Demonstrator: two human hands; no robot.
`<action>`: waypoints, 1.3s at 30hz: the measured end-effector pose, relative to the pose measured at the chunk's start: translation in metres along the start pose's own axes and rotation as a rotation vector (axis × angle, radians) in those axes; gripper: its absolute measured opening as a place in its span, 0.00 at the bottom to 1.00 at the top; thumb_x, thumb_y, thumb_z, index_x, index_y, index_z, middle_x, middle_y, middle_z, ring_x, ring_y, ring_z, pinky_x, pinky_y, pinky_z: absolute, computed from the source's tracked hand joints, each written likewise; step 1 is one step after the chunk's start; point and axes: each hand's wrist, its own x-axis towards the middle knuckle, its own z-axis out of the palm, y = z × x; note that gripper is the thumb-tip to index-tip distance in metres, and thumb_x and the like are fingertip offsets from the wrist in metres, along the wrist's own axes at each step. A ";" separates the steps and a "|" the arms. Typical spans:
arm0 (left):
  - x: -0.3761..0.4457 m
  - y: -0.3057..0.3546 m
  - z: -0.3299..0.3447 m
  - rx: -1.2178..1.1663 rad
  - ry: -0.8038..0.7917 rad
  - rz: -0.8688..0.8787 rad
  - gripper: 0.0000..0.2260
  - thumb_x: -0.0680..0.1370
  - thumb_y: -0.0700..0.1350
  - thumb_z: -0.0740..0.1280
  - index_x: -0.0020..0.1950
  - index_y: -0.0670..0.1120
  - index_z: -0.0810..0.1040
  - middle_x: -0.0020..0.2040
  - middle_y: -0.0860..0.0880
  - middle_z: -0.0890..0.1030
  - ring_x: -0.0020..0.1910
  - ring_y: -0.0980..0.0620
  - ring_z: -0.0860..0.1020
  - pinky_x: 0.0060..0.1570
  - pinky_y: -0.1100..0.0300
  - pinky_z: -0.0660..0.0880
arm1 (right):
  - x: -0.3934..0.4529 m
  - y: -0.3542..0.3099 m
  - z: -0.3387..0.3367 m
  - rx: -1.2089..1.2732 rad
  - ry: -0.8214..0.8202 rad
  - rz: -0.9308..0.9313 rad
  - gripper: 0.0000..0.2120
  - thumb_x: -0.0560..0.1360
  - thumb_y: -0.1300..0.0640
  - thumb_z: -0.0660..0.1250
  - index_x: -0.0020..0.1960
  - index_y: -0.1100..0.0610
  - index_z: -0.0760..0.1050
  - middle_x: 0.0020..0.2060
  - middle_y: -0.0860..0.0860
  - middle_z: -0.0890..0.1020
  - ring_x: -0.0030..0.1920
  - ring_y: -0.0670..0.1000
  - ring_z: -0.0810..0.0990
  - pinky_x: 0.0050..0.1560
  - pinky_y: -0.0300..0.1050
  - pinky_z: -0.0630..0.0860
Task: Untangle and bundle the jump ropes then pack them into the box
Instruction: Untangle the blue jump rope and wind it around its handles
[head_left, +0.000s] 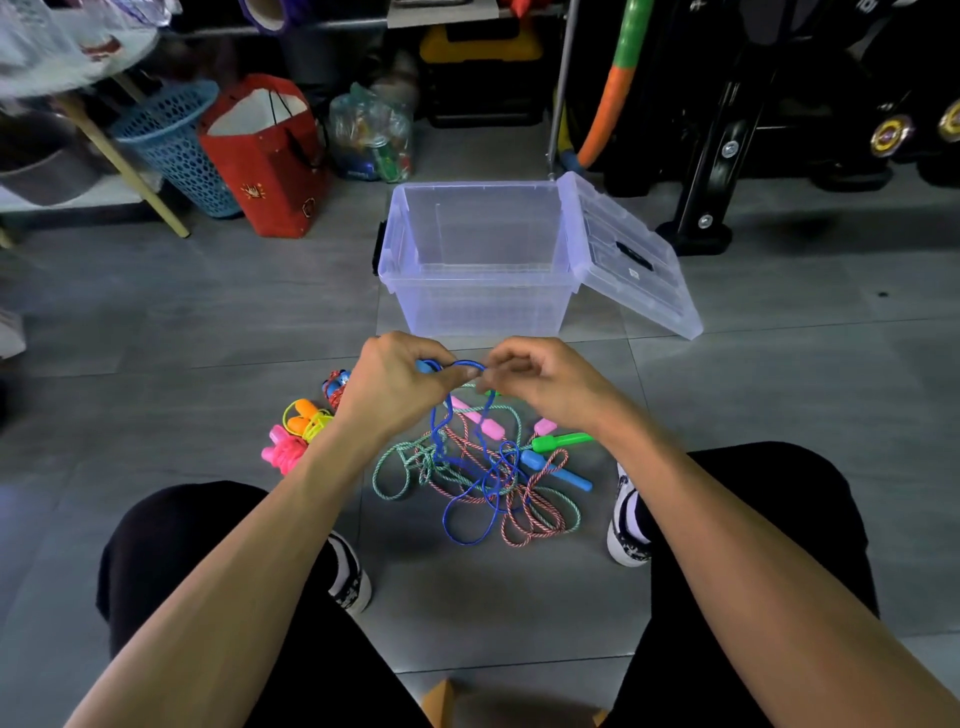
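Both hands (452, 379) pinching blue rope (470, 493) near handle; cord limp, light, snag-prone; best held by stiff handles, tangle below hands.

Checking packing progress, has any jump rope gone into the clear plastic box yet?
No, the clear plastic box shows only its bare bottom, while every jump rope lies on the floor or in the hands.

Clear plastic box (475, 291), open and upright on the floor, its lid (631, 260) leaning against its right side. Nearer, blue (470, 499), green (395, 467) and red-white (535, 514) jump ropes lie tangled; three bundled ropes (298, 426) lie just left.
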 end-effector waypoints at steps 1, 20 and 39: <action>0.000 0.001 -0.001 -0.025 -0.009 -0.010 0.06 0.71 0.50 0.76 0.39 0.49 0.86 0.26 0.51 0.77 0.20 0.56 0.67 0.24 0.61 0.66 | 0.001 -0.001 -0.002 0.022 0.011 0.010 0.07 0.76 0.64 0.67 0.43 0.54 0.80 0.37 0.51 0.85 0.42 0.46 0.82 0.58 0.49 0.75; -0.008 0.001 0.005 -0.169 -0.351 0.015 0.16 0.79 0.48 0.67 0.66 0.59 0.73 0.35 0.47 0.85 0.20 0.51 0.69 0.24 0.61 0.71 | -0.007 -0.006 -0.005 -0.337 0.086 -0.068 0.10 0.79 0.54 0.65 0.42 0.56 0.81 0.33 0.57 0.80 0.32 0.48 0.72 0.37 0.49 0.72; 0.023 -0.043 -0.002 0.099 -0.039 -0.257 0.11 0.74 0.42 0.65 0.52 0.54 0.81 0.36 0.50 0.84 0.31 0.45 0.79 0.35 0.56 0.80 | -0.009 -0.004 -0.020 -0.377 0.114 0.036 0.11 0.78 0.54 0.64 0.40 0.57 0.80 0.25 0.41 0.75 0.27 0.40 0.71 0.34 0.41 0.72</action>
